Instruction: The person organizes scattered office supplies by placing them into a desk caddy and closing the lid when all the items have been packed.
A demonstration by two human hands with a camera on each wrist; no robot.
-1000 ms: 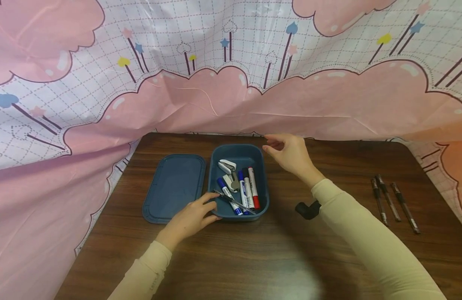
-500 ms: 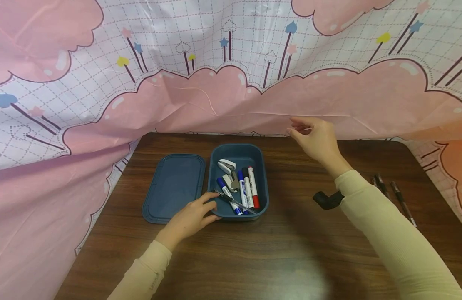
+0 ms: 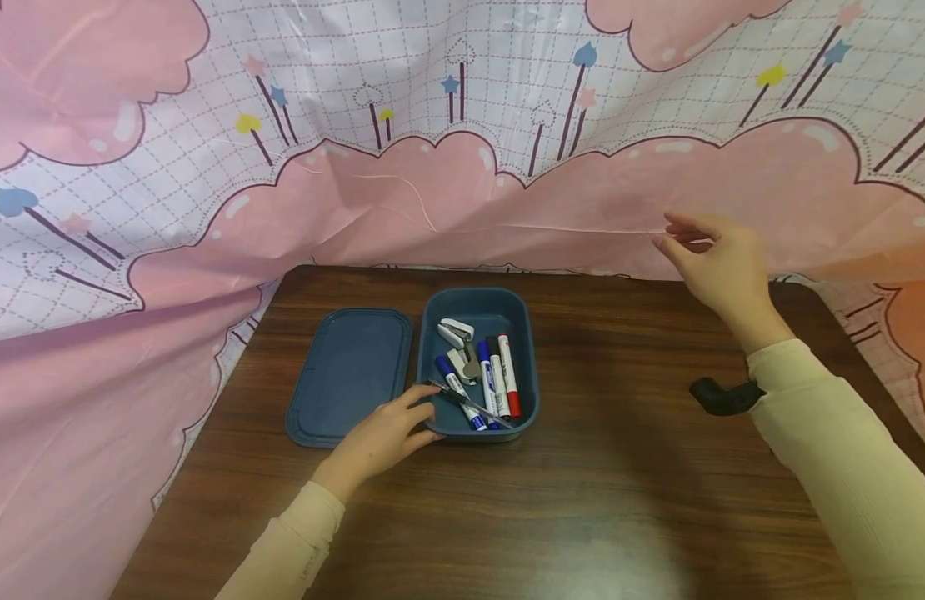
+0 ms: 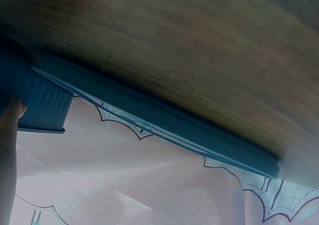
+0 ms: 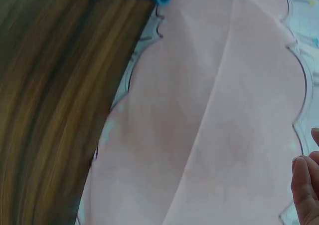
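A blue box (image 3: 532,367) stands on the table, holding several blue, black and red markers (image 3: 508,375), a small white stapler (image 3: 455,332) and another white-and-grey item (image 3: 465,365). Across the markers slants a thin pen (image 3: 473,406). My left hand (image 3: 383,433) holds the box at its near left corner, fingertips at the rim close to the pen's end; in the left wrist view one digit (image 4: 17,108) touches the outer wall. My right hand (image 3: 721,262) is raised at the right, fingers loosely bent, with nothing visible in them.
A blue lid (image 3: 350,367) lies flat just left of the box. The brown wooden table (image 3: 605,517) ends at a pink patterned curtain (image 3: 582,208) behind. A black device (image 3: 725,397) sits on the right wrist.
My right hand has moved away from the box, rightward and up. Its sleeve now covers the spot where the three pens lay. The left hand and box stay put.
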